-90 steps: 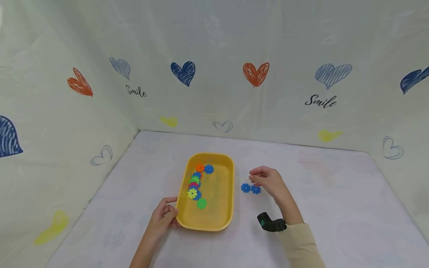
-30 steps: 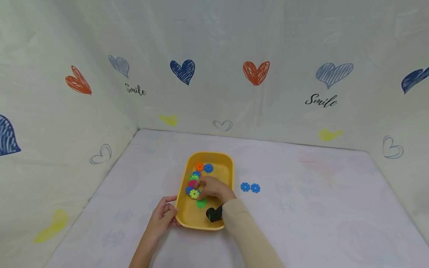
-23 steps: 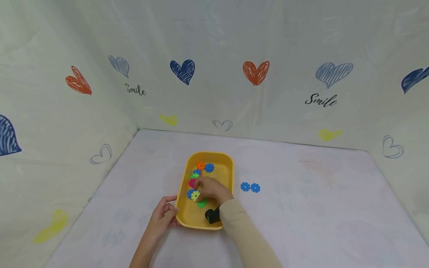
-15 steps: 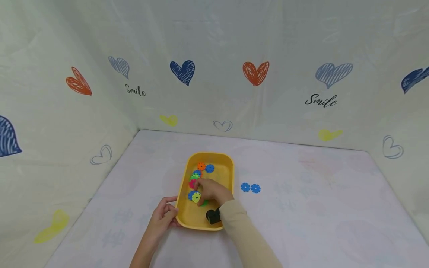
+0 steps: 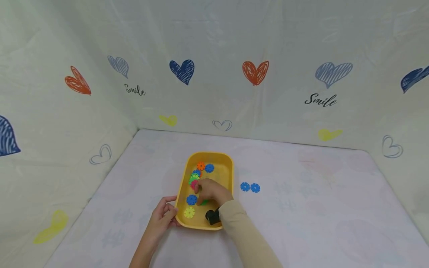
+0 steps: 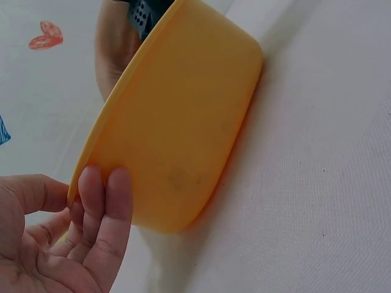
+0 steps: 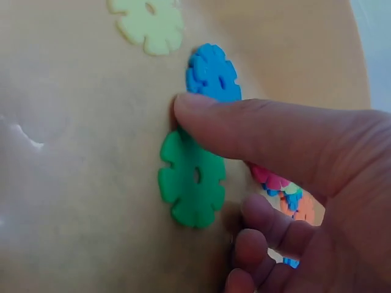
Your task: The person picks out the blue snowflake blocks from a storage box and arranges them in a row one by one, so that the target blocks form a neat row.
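My left hand [image 5: 163, 216] grips the rim of a yellow plastic tray [image 5: 228, 163] at its near-left corner; the left wrist view shows the fingers against its outer wall. Inside the tray, my right hand [image 5: 212, 191] reaches over small notched plastic discs. Its index finger is by a pink disc [image 5: 193, 184]. In the right wrist view, the thumb lies over the edges of a blue disc [image 7: 214, 70] and a green disc [image 7: 192, 177], and the other fingers are loosely bent, with nothing seen between them. A pale yellow disc [image 5: 189, 212] lies flat near the tray's near-left corner.
Two blue discs [image 5: 250, 187] lie side by side on the white table to the right of the tray. At the tray's far end are an orange disc [image 5: 200, 166] and a blue disc [image 5: 209, 168]. A heart-printed white sheet rises behind the table.
My right hand came from beside the two blue table discs into the tray. There, the yellow disc has slid off the blue one toward the near-left corner. My left hand stays on the rim.
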A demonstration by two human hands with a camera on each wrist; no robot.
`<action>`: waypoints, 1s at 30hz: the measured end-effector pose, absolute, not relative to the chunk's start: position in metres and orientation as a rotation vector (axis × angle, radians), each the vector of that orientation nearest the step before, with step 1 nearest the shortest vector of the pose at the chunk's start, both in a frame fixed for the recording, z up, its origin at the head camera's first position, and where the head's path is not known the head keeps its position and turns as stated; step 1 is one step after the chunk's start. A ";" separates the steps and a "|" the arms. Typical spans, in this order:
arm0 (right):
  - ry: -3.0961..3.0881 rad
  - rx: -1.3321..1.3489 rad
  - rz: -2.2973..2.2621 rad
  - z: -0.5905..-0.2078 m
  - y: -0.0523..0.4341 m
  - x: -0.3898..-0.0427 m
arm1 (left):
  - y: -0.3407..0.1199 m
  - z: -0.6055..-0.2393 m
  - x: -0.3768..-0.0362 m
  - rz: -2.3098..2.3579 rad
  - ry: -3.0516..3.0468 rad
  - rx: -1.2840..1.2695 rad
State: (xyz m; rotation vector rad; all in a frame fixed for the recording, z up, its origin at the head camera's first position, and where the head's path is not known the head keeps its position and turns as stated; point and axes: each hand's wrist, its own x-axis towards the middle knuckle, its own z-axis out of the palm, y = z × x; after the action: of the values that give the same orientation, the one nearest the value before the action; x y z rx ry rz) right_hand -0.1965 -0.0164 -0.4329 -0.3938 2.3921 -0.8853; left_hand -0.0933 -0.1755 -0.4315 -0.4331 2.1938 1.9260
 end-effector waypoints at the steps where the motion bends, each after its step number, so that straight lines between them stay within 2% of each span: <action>1: 2.399 -0.399 -0.881 -0.433 -0.017 -0.196 | -0.176 -0.432 -0.093 1.929 2.192 -0.432; 12: 2.454 -0.483 -0.806 -0.432 -0.022 -0.197 | -0.176 -0.431 -0.093 1.952 2.179 -0.399; 30: 2.478 -0.334 -0.797 -0.429 -0.028 -0.194 | -0.177 -0.433 -0.093 1.941 2.185 -0.398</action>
State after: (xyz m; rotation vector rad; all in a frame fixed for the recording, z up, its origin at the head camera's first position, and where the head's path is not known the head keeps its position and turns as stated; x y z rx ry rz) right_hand -0.1937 -0.0283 -0.4293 -0.3345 2.4783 -0.7968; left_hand -0.0928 -0.1768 -0.4329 -0.3979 2.1847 1.9414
